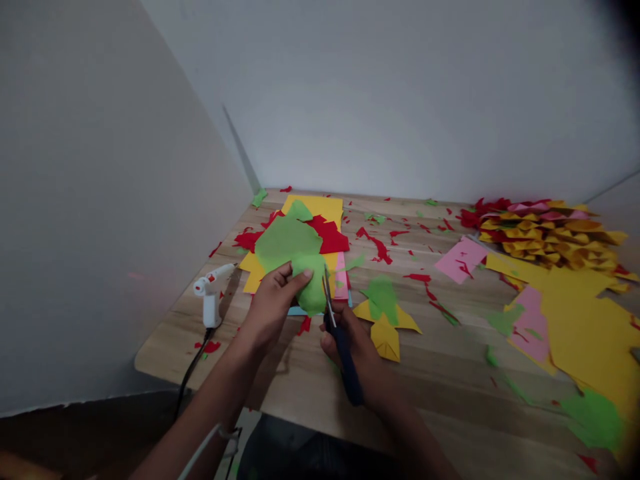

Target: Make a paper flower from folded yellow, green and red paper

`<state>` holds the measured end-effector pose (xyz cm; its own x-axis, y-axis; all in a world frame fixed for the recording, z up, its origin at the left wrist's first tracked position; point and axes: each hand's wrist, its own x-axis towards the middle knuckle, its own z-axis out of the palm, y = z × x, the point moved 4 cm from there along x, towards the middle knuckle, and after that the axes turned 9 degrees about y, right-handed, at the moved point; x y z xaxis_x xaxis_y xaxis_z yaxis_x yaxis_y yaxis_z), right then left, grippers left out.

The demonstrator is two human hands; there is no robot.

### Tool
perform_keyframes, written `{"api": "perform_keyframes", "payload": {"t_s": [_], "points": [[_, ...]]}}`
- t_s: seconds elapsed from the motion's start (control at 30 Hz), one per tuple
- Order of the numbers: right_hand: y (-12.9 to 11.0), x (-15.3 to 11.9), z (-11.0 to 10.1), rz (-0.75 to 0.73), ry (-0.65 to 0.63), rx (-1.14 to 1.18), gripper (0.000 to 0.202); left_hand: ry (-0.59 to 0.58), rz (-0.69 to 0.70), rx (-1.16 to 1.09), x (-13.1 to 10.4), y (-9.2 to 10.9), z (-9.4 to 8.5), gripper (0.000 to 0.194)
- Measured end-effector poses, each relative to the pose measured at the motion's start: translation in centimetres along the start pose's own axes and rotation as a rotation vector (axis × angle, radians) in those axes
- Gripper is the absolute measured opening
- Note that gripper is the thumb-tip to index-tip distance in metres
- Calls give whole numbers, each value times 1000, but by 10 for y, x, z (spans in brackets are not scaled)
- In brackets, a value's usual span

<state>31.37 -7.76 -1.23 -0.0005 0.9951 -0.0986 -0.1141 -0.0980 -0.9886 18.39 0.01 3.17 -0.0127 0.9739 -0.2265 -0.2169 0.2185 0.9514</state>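
Observation:
My left hand (277,293) pinches a piece of green paper (311,300) between thumb and fingers, holding it up over the table. In my right hand (350,340) is a pair of scissors (344,353) with dark blue handles, the blades pointing away from me along the right edge of that piece. Behind it lies a larger green sheet (287,243) on red and yellow paper (317,207). Just right of the scissors, a folded yellow paper shape (385,339) rests on the table with a green piece (383,299) on it.
A white glue gun (211,307) stands at the left with its black cord over the front edge. Red and green scraps litter the wooden table (310,383). Folded yellow, red and pink paper pieces (555,237) are heaped at the back right, yellow sheets (580,333) nearer.

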Motion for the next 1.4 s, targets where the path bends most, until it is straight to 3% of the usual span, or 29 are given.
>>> {"api": "perform_keyframes", "payload": {"t_s": [0.13, 0.27, 0.47, 0.67, 0.83, 0.97, 1.1, 1.23, 1.4], "points": [[0, -3, 1, -6, -42, 3, 38, -6, 4, 22, 1, 1, 2, 38], [-2, 5, 1, 8, 21, 76, 38, -40, -6, 63, 0, -3, 2, 36], [10, 14, -5, 110, 106, 57, 49, 34, -5, 91, 2, 1, -10, 39], [11, 6, -5, 44, 35, -17, 38, 167, 104, 183, 8, 7, -28, 35], [7, 7, -3, 14, 20, -52, 40, 45, 91, 188, 8, 6, -22, 37], [12, 12, -3, 86, 89, -3, 44, 40, 95, 194, 6, 8, -21, 47], [14, 8, -9, 107, 111, 30, 50, 8, 119, 237, 3, 10, -24, 46], [8, 1, -15, 21, 32, -25, 46, -27, 132, 275, 3, 12, -27, 48], [6, 2, -9, 101, -86, 15, 51, -145, 134, 350, 2, 17, -27, 46]]}}
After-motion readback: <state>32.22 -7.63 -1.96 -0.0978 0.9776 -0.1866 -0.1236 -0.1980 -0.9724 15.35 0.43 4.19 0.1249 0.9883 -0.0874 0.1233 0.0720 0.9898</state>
